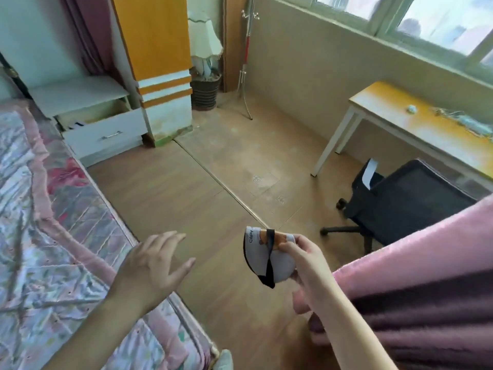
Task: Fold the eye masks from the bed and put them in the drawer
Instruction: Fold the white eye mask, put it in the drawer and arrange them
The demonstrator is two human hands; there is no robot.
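Observation:
My right hand (304, 260) grips a folded white eye mask (262, 256) with a black strap and an orange print, held over the wooden floor. My left hand (157, 263) hovers with spread fingers and nothing in it, just past the edge of the bed (53, 236). The bed, covered by a pink floral quilt, fills the left side. At the far left stands a white nightstand with its drawer (106, 129) pulled open; something dark and white lies inside it.
An orange and white wardrobe (160, 76) rises beside the nightstand. A black office chair (400, 206) and a yellow-topped desk (416, 129) stand at the right under the window. A pink curtain (413, 276) hangs by my right arm. Wooden floor lies between bed and chair.

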